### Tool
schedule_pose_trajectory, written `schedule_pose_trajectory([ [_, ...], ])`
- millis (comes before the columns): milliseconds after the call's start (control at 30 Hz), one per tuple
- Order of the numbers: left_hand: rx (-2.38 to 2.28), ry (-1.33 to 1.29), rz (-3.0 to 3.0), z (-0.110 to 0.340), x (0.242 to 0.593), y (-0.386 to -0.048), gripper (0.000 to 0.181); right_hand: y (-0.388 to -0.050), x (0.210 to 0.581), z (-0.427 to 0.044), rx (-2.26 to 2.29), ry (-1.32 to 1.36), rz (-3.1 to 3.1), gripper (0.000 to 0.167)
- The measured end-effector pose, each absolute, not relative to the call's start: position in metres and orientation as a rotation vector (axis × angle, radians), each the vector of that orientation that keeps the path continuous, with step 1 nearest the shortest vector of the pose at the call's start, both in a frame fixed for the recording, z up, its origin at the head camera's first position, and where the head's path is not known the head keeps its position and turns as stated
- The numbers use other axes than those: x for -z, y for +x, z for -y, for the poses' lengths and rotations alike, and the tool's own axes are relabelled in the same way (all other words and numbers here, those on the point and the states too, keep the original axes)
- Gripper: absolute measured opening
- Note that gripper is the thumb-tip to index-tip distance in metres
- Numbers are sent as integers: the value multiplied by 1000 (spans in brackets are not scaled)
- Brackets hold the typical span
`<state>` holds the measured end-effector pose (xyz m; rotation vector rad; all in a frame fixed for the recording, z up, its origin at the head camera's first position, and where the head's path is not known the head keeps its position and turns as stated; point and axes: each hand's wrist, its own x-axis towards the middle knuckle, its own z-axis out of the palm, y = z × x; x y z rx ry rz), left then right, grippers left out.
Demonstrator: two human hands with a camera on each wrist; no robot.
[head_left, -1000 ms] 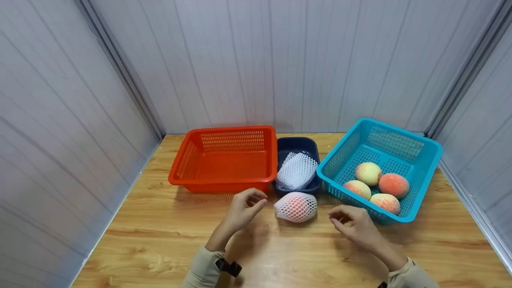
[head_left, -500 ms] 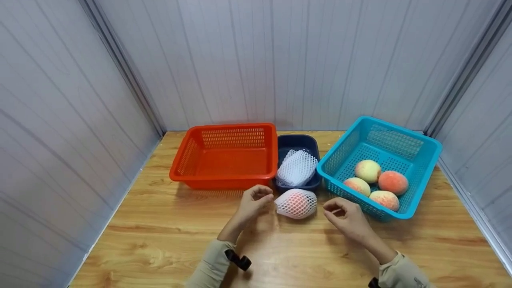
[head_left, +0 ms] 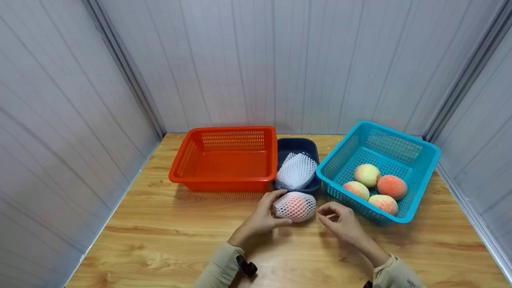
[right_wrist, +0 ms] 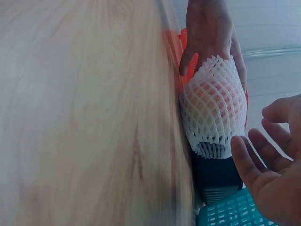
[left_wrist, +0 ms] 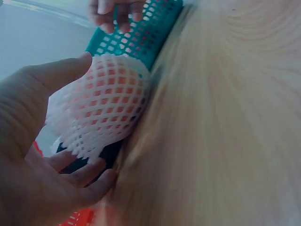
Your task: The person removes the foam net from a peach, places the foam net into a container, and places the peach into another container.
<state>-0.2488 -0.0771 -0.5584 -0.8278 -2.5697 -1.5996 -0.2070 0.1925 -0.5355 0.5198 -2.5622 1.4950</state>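
Note:
A peach in a white foam net (head_left: pixel 296 207) lies on the table in the head view. At its left end is my left hand (head_left: pixel 266 218), thumb and fingers spread to either side of the net. In the left wrist view the thumb (left_wrist: pixel 70 70) lies along one side of the netted peach (left_wrist: pixel 110 96), with fingertips by the net's gathered end; firm contact is unclear. My right hand (head_left: pixel 342 222) hovers just right of the peach, its fingers loosely bent and holding nothing. The right wrist view shows a gap between those fingers (right_wrist: pixel 244 155) and most of the net.
Behind the peach stands a dark blue tray (head_left: pixel 296 143) with white foam nets (head_left: pixel 297 172). An orange-red basket (head_left: pixel 224 185) is on its left. To its right, a turquoise basket (head_left: pixel 424 176) holds several unwrapped peaches (head_left: pixel 392 187). Panel walls (head_left: pixel 256 64) enclose the wooden table (head_left: pixel 160 240).
My left hand has moved right to the netted peach, and its thumb and fingers have spread apart. My right hand has shifted slightly left toward the peach. The peach stays in place.

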Motion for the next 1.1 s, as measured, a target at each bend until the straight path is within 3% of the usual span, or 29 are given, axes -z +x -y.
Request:
schedule_pose_trajectory([
  [600, 1492, -765, 2559, 50, 569, -256, 70, -206, 542, -196, -1519, 522, 2585, 10],
  [1100, 1824, -764, 2381, 53, 571, -255, 65, -207, 535, -197, -1524, 494, 2570, 12],
])
